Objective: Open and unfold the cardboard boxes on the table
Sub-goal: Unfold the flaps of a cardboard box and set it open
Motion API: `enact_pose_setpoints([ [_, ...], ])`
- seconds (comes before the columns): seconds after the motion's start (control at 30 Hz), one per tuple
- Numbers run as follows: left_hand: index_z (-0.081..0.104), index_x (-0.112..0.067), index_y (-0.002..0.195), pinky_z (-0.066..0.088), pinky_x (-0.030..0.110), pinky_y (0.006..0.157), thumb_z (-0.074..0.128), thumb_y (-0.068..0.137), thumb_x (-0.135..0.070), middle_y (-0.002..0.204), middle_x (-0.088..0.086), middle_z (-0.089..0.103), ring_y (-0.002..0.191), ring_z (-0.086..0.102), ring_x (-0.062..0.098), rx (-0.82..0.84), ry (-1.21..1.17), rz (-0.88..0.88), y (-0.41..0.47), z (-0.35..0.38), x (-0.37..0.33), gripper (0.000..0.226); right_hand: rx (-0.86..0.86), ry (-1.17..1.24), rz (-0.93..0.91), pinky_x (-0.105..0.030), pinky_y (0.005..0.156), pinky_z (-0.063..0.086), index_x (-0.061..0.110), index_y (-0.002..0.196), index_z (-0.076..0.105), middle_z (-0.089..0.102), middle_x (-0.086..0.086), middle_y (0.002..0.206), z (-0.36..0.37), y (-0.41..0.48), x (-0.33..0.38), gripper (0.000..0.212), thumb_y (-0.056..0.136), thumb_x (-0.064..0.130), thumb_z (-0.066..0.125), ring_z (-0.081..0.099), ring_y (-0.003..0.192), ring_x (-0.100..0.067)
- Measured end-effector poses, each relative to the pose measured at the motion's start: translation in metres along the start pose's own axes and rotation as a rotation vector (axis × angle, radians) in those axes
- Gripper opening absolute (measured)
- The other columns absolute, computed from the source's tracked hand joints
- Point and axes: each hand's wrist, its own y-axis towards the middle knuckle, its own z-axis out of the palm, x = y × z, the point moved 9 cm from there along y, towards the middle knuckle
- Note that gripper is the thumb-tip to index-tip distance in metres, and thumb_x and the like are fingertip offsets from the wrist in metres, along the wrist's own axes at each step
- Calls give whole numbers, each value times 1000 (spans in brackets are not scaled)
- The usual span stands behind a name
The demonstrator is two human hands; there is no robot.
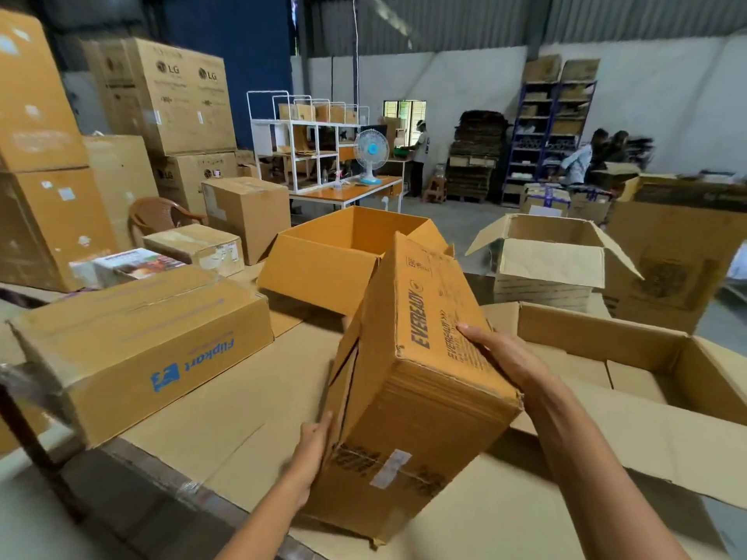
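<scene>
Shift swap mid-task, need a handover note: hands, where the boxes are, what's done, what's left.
Hands: left hand lies flat against the lower left side of the Eveready box; right hand presses straight fingers on its printed face.
The Eveready box is held tilted between them, closed, taped end towards the camera.
Done: the orange box behind it and the big box on the right stand open.
Left: open and unfold the Eveready box; the Flipkart box on the left is closed.
</scene>
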Motion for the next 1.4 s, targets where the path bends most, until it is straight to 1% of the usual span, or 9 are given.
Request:
enact_pose_setpoints([
  [0.2, 61, -30, 105, 46, 30, 86, 39, 103, -49, 109, -7, 66, 103, 59, 9, 7, 32, 328, -46, -9, -127, 29, -2, 131, -3, -32, 76, 54, 9, 124, 64, 75, -11, 109, 27, 1, 3, 36, 97, 32, 59, 72, 94, -24],
  [0.37, 66, -19, 120, 55, 39, 80, 40, 101, -52, 107, 10, 75, 95, 72, 25, 235, -242, 415, -69, -18, -232, 46, 51, 116, -109, -68, 112, 29, 49, 139, 49, 45, 1, 154, 76, 4, 0, 72, 76, 84, 56, 38, 143, -33],
  [0.53, 58, 2, 129, 58, 34, 68, 56, 97, -25, 90, 12, 74, 71, 72, 25, 254, -302, 300, -59, -26, -228, 42, 76, 161, -233, -48, 109, 46, 29, 141, 51, 67, 0, 130, 120, -5, 29, 53, 99, 57, 35, 64, 119, -17],
  [0.63, 60, 6, 117, 56, 27, 53, 50, 98, -13, 74, 11, 74, 56, 70, 21, 228, -337, 302, -61, -39, -223, 28, 103, 65, -284, -19, 79, 57, 30, 137, 52, 68, 6, 119, 129, -2, 53, 48, 104, 55, 27, 70, 98, 1],
  [0.7, 63, 2, 106, 54, 24, 46, 45, 101, -11, 67, 10, 73, 52, 70, 18, 228, -412, 295, -63, -44, -211, 23, 102, -42, -327, -26, 93, 55, 35, 138, 51, 67, 11, 120, 134, -2, 67, 51, 103, 60, 22, 67, 102, 0],
  [0.9, 68, -4, 105, 57, 34, 53, 45, 102, -23, 73, 14, 71, 58, 70, 27, 161, -689, 114, -38, -52, -120, 30, 102, -760, -397, -42, 114, 33, 30, 155, 32, 40, 5, 156, 153, 3, 50, 58, 104, 57, 29, 41, 141, -19],
  [1.1, 70, 0, 108, 51, 44, 81, 48, 102, -27, 94, 21, 70, 85, 69, 35, 109, -518, -90, -12, -74, -51, 35, 160, -1069, -260, -57, 120, 18, 44, 157, 10, 9, -3, 168, 144, 36, -37, 106, 67, 100, 11, 12, 153, -29],
  [1.27, 62, -10, 93, 44, 29, 56, 41, 106, -24, 77, 9, 60, 65, 53, 20, 25, -136, -63, 1, -90, -56, 28, 50, -1184, -101, -65, 118, 10, 42, 158, 4, 3, -3, 168, 108, 56, -91, 103, 69, 94, 1, 5, 154, -29],
  [1.4, 64, -20, 105, 46, 41, 96, 44, 104, -38, 105, 9, 68, 104, 62, 26, -20, -22, 121, -3, -86, -98, 28, -1, -1325, -104, -64, 119, -1, 36, 159, 9, 6, -6, 168, 122, 62, -124, 104, 69, 85, -9, 4, 154, -29],
])
